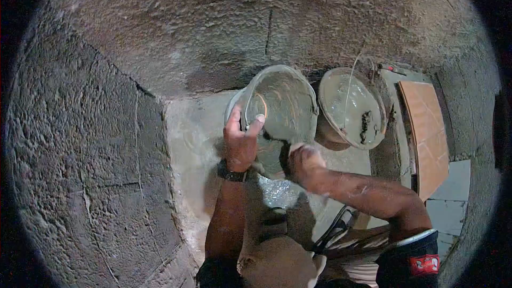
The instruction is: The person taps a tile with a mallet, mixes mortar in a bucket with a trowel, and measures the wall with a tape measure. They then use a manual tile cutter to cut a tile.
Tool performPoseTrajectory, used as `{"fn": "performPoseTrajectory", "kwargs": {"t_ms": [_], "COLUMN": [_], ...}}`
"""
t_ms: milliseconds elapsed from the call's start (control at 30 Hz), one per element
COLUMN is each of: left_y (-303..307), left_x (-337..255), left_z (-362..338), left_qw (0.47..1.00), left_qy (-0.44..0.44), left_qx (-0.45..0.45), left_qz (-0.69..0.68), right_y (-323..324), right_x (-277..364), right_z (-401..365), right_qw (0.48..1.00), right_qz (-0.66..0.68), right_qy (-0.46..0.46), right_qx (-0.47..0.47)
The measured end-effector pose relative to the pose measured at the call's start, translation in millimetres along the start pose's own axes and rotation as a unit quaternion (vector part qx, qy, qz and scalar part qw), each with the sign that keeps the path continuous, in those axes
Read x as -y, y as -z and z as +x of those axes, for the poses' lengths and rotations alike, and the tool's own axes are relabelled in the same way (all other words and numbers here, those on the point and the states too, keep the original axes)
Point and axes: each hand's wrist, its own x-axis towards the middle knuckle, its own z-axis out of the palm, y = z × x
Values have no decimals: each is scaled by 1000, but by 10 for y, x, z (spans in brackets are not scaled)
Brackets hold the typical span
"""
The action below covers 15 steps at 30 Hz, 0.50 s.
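A bucket (288,98) smeared inside with grey cement is tilted so that its mouth faces me. My left hand (242,141), with a dark band on its wrist, grips the bucket's left rim, thumb over the edge. At the bucket's lower edge is my right hand (306,161), fingers curled and blurred. Something dark shows beside these fingers, but I cannot make out what they hold. To the right stands a second bucket (383,141) with wet grey liquid and a dark lump in it.
Rough plastered walls (90,144) enclose the narrow floor (194,122). A wet, shiny patch (277,192) lies below the tilted bucket. On the right are a brown tile-like panel (424,133), white tiles (450,181) and a tool with a red part (392,68).
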Motion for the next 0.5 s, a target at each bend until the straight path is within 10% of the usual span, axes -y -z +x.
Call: {"fn": "performPoseTrajectory", "kwargs": {"t_ms": [67, 167, 233, 267, 500], "left_y": [-82, -120, -73, -48, 4], "left_x": [-10, -57, -41, -58, -52], "left_z": [43, 45, 85, 44, 148], "left_qw": [1000, 995, 992, 990, 985], "left_qy": [-11, -37, -48, -15, -22], "left_qx": [8, 47, 34, 42, 38], "left_qz": [-2, -77, -111, -132, -170], "right_y": [-88, 268, 613, 308, 329], "right_x": [71, -424, -604, -681, -36], "right_z": [61, -211, -162, -171, 0], "right_qw": [988, 983, 971, 989, 987], "right_qz": [102, 159, 167, 116, 157], "right_qy": [-20, 90, -106, -66, 29], "right_qx": [114, -15, 131, -58, 29]}}
